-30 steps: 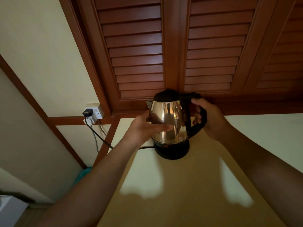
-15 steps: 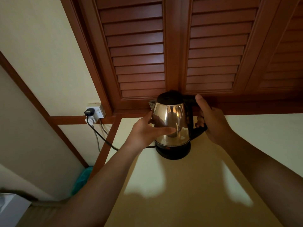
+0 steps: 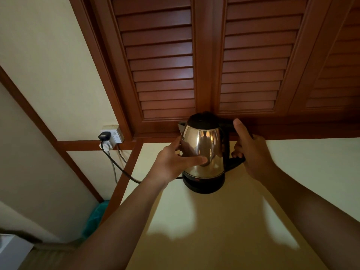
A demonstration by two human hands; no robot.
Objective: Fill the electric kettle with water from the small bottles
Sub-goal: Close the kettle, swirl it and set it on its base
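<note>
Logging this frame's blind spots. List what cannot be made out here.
Water level in the kettle: head view, black lid and steel wall hide it.
Small bottles: none in this view.
Handle: mostly covered by the right hand.
Left hand: far fingers lie behind the kettle body.
White object, bottom left: cut off by frame edges.
Teal thing on the floor: partly behind the wooden post, too dim to name.

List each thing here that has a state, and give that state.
kettle: upright, seated on its base.
lid: shut.
plug: pushed into the wall socket.
left hand: grips the kettle's steel body, thumb across the front.
right hand: holds the handle, thumb raised beside the lid.
louvred doors: shut.
</note>
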